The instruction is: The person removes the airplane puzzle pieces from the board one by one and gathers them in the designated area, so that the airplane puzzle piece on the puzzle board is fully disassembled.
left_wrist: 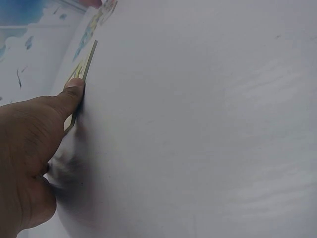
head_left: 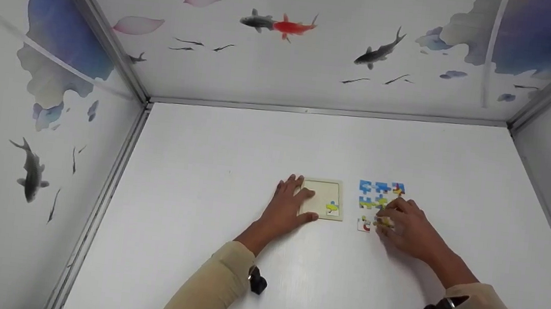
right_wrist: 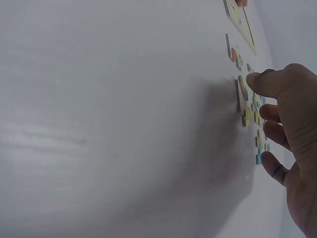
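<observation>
In the head view my left hand [head_left: 288, 204] lies spread at the left side of a square wooden puzzle tray [head_left: 317, 217], its thumb along the lower edge. One yellow-and-white puzzle piece [head_left: 332, 208] sits in the tray's lower right corner. To the right, my right hand [head_left: 408, 227] bends over the loose jigsaw pieces. Thumb and fingertips pinch a piece in the bottom row [head_left: 385, 221], mostly covered by the fingers. In the right wrist view, a tilted piece [right_wrist: 242, 88] shows at the thumb tip. Beside it lies a white piece with red [head_left: 364, 224].
Blue pieces [head_left: 365, 186] and yellow-green pieces [head_left: 365, 203] lie in rows right of the tray. All rest on a white table [head_left: 236, 140], bounded by a metal-framed back wall [head_left: 309, 76] and side walls printed with fish. Dark wrist cameras [head_left: 257, 280] hang at both sleeves.
</observation>
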A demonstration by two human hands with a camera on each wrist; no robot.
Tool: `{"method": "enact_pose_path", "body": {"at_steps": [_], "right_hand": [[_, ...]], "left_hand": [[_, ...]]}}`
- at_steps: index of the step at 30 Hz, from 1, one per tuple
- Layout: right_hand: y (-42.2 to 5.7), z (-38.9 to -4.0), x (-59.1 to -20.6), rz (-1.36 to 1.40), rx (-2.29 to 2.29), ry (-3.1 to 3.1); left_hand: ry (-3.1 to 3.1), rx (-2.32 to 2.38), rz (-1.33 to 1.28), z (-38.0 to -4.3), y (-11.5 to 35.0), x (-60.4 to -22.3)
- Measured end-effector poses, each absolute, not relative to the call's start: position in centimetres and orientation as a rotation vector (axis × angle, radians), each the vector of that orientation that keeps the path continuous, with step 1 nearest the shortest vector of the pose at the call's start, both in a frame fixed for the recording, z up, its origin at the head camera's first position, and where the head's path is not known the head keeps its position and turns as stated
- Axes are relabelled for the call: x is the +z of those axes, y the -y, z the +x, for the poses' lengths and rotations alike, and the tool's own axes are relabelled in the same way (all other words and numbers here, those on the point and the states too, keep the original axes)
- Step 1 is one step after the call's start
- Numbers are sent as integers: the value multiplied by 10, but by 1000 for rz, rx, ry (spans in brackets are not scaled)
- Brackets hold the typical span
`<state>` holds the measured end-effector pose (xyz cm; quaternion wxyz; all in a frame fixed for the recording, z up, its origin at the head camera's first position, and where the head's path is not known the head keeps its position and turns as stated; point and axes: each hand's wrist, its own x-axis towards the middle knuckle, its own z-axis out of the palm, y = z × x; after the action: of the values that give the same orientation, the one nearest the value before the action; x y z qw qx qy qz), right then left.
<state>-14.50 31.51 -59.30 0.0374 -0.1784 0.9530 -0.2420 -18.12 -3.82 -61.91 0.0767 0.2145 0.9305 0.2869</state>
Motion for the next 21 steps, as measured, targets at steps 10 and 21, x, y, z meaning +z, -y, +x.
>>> {"method": "enact_pose_path", "body": {"at_steps": [10, 21], "right_hand": [[-270, -164, -592, -650, -702, -2896], [-229, -183, -596, -786, -654, -2852]], "left_hand": [[-2796, 868, 649, -181, 37, -621], [-2793, 858, 632, -183, 38, -623]]}}
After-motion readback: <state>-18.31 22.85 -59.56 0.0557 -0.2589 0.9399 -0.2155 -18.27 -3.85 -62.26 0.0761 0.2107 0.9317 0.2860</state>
